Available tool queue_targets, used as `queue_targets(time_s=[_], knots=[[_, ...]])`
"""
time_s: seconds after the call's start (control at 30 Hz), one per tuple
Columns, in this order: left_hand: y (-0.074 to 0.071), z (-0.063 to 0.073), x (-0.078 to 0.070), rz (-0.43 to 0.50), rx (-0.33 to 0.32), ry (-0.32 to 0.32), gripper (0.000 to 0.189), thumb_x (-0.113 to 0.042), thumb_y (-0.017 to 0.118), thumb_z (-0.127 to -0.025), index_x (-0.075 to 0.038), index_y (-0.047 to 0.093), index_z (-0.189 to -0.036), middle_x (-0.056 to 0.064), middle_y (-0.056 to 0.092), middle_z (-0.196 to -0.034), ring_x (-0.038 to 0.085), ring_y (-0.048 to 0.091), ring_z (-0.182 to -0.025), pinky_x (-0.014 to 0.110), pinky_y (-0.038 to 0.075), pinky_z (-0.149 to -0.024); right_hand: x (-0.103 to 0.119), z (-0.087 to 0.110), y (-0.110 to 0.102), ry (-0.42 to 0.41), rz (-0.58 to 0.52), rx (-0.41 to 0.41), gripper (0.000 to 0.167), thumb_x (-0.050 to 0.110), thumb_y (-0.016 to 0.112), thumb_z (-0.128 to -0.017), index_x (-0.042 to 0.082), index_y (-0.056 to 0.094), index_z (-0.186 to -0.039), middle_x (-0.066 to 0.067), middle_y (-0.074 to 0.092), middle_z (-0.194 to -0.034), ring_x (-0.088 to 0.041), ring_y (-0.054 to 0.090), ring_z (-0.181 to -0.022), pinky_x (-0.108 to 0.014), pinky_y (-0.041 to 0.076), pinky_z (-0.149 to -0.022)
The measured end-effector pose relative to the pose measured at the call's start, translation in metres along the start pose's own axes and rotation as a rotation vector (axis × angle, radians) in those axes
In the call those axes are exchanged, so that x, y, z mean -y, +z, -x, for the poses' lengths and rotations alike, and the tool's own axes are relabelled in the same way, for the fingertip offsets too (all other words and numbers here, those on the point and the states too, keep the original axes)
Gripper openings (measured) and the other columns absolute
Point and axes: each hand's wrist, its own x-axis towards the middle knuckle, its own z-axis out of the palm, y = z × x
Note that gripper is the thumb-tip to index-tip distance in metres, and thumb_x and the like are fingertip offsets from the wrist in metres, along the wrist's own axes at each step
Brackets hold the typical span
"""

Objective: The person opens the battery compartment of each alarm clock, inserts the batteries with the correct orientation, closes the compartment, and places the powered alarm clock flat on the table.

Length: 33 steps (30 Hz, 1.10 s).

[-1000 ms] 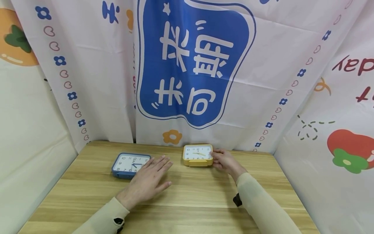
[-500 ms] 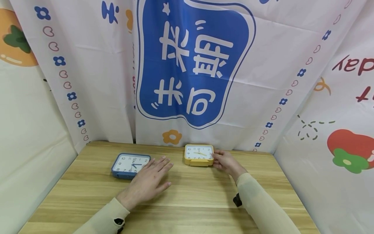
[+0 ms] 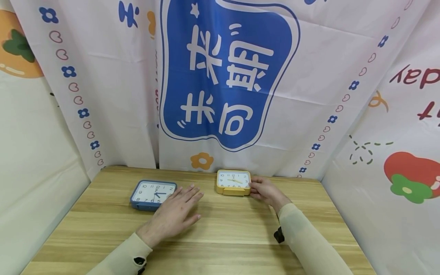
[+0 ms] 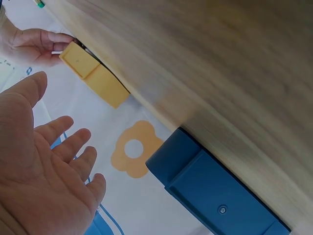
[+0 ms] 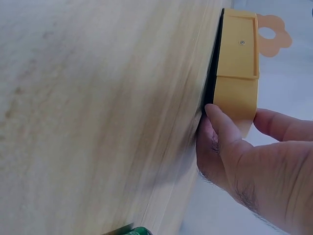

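Toward the back of the wooden table lies a yellow square-faced clock, face up and tilted a little toward me. My right hand grips its right side, thumb and fingers at opposite edges of the yellow case in the right wrist view. Left of it, a blue clock of the same shape also lies face up. My left hand is held beside its lower right corner, fingers extended and slightly spread, and covers part of that corner in the head view. In the left wrist view its palm holds nothing.
A white printed curtain hangs right behind the table's back edge, with more printed cloth at both sides. The wooden table extends toward me beneath both forearms. A small green object shows at the right wrist view's bottom edge.
The yellow clock has shifted very slightly to the right, with my right hand still on it. My left hand and the blue clock stay where they were.
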Motion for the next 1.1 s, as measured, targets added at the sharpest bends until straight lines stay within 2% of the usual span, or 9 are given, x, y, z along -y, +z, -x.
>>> queue_targets(time_s=[0.17,0.33,0.47,0.57,0.7,0.77,0.87,0.97,1.1], knots=[[0.0,0.0,0.0,0.002,-0.001,0.002,0.075,-0.048,0.077,-0.114,-0.011,0.055,-0.175,0.017,0.052,-0.184,0.04,0.047,-0.175,0.068,0.033,-0.147,0.001,0.0,0.001,0.012,0.005,-0.008,0.059,0.009,0.057,-0.123,-0.011,0.04,-0.176,-0.031,0.064,-0.16,-0.024,0.071,-0.124,-0.057,0.056,-0.135],[-0.001,0.0,-0.001,0.008,0.005,-0.001,0.075,-0.047,0.077,-0.114,-0.011,0.055,-0.175,0.017,0.052,-0.184,0.041,0.046,-0.175,0.068,0.032,-0.147,0.001,-0.001,0.001,0.014,0.01,-0.02,0.057,0.009,0.057,-0.123,-0.011,0.042,-0.175,-0.03,0.066,-0.158,-0.024,0.071,-0.123,-0.056,0.056,-0.135],[-0.001,0.0,-0.001,0.011,0.015,-0.006,0.075,-0.047,0.077,-0.114,-0.011,0.055,-0.175,0.017,0.051,-0.184,0.041,0.046,-0.175,0.068,0.031,-0.148,0.0,-0.002,0.0,-0.001,0.023,-0.016,0.056,0.009,0.054,-0.124,-0.012,0.041,-0.174,-0.033,0.061,-0.163,-0.026,0.068,-0.129,-0.054,0.057,-0.135],[-0.002,0.001,-0.001,0.015,0.019,-0.008,0.075,-0.047,0.077,-0.114,-0.011,0.054,-0.175,0.017,0.051,-0.184,0.041,0.046,-0.175,0.068,0.032,-0.147,0.001,0.0,-0.001,-0.018,0.029,-0.013,0.056,0.009,0.053,-0.124,-0.012,0.042,-0.174,-0.033,0.061,-0.163,-0.024,0.069,-0.128,-0.046,0.062,-0.128],[-0.002,0.001,0.001,0.027,0.022,-0.008,0.075,-0.046,0.077,-0.114,-0.01,0.054,-0.175,0.018,0.051,-0.184,0.042,0.047,-0.174,0.067,0.034,-0.146,0.003,0.004,-0.003,-0.044,0.044,-0.019,0.057,0.01,0.054,-0.123,-0.012,0.042,-0.175,-0.032,0.064,-0.159,-0.017,0.07,-0.115,-0.031,0.067,-0.108],[-0.003,0.002,0.002,0.036,0.021,-0.011,0.075,-0.045,0.078,-0.114,-0.01,0.054,-0.175,0.019,0.051,-0.184,0.043,0.047,-0.174,0.068,0.036,-0.145,0.005,0.007,-0.003,-0.057,0.074,-0.025,0.058,0.013,0.054,-0.124,-0.012,0.042,-0.175,-0.032,0.064,-0.161,-0.016,0.07,-0.116,-0.028,0.068,-0.104],[-0.004,0.002,0.005,0.052,0.015,-0.016,0.074,-0.043,0.079,-0.113,-0.01,0.055,-0.175,0.02,0.052,-0.182,0.045,0.05,-0.172,0.069,0.042,-0.142,0.01,0.014,-0.002,-0.077,0.141,-0.035,0.059,0.018,0.054,-0.125,-0.011,0.044,-0.174,-0.033,0.061,-0.166,-0.023,0.072,-0.13,-0.037,0.067,-0.116],[-0.005,0.002,0.008,0.069,0.012,-0.03,0.073,-0.042,0.079,-0.113,-0.009,0.056,-0.174,0.021,0.054,-0.181,0.046,0.054,-0.169,0.07,0.047,-0.138,0.014,0.022,0.001,-0.104,0.183,-0.029,0.06,0.022,0.054,-0.125,-0.01,0.044,-0.174,-0.034,0.055,-0.172,-0.038,0.066,-0.151,-0.054,0.058,-0.133],[-0.009,0.002,0.013,0.079,0.007,-0.041,0.072,-0.043,0.079,-0.114,-0.009,0.057,-0.173,0.022,0.057,-0.179,0.046,0.059,-0.164,0.069,0.052,-0.135,0.016,0.03,0.005,-0.154,0.21,-0.03,0.061,0.023,0.056,-0.124,-0.011,0.045,-0.173,-0.035,0.051,-0.177,-0.05,0.057,-0.162,-0.064,0.05,-0.138]])
